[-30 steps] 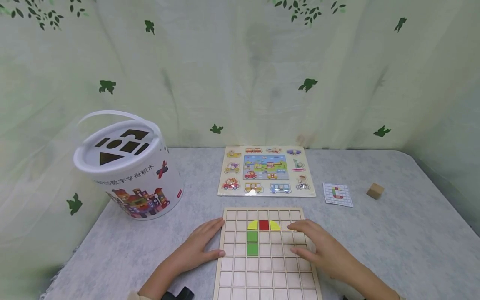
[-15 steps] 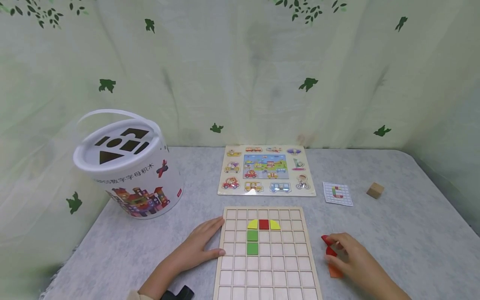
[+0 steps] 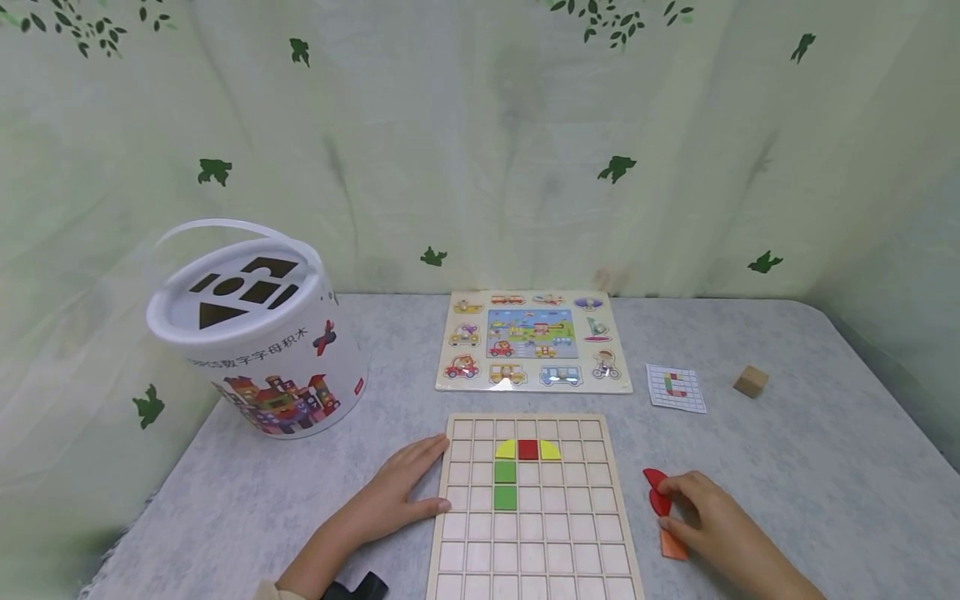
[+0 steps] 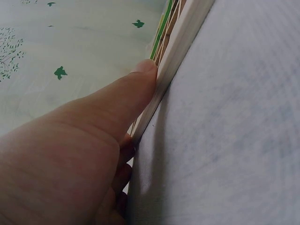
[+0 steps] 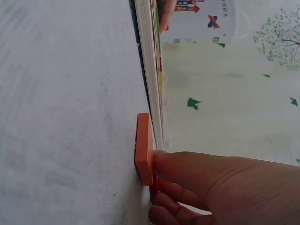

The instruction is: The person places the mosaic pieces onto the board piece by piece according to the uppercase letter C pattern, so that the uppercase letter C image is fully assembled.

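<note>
My left hand [image 3: 393,493] rests at the left edge of a wooden grid board [image 3: 542,528], its fingers extended and its thumb touching the rim. On the board lie a red square tile [image 3: 528,450], two yellow quarter-round tiles [image 3: 551,452] and two green square tiles [image 3: 505,497]. Right of the board, thumb and index finger of my right hand [image 3: 711,521] pinch a rounded red tile [image 3: 659,503]. Another red tile [image 3: 654,477] lies just beyond it. An orange tile [image 5: 144,150] lies by the thumb, partly covered by the hand in the head view.
Behind the board lies a picture puzzle [image 3: 533,380]. A small pattern card [image 3: 690,398] and a wooden cube [image 3: 751,382] sit at the back right. A white lidded bucket [image 3: 262,367] stands at the left. Something black [image 3: 367,587] shows by my left forearm.
My right hand has moved from over the board's right side to the loose tiles beside it, uncovering them, and its fingers have closed on a red one. My left hand has stayed put.
</note>
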Demonstrator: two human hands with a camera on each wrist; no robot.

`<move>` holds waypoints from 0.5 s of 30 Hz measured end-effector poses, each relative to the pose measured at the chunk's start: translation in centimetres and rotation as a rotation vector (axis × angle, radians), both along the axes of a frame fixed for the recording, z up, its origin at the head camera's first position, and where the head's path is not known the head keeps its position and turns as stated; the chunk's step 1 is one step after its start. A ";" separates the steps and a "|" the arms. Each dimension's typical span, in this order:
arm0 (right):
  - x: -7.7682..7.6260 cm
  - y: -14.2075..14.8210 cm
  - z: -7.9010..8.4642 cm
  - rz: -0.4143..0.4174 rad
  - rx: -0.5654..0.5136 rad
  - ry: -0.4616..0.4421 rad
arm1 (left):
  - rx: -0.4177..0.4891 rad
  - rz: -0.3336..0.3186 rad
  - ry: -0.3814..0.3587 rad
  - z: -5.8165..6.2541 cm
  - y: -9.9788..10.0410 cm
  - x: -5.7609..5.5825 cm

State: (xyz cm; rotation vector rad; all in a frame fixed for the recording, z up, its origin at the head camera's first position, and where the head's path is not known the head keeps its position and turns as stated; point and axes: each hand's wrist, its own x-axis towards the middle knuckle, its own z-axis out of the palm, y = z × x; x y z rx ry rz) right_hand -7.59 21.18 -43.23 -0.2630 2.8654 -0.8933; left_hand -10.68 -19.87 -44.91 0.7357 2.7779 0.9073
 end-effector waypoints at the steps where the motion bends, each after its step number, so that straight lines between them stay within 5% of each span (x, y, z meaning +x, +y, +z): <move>1: 0.0 0.0 0.0 0.005 0.001 0.001 | 0.000 0.002 -0.001 0.0 0.0 0.0; 10: 0.2 -0.7 1.2 0.002 -0.002 -0.022 | 0.008 0.007 -0.015 0.1 0.1 0.1; 15: 0.6 -2.3 2.5 0.147 -0.111 0.167 | 0.003 0.010 -0.011 0.1 0.1 0.1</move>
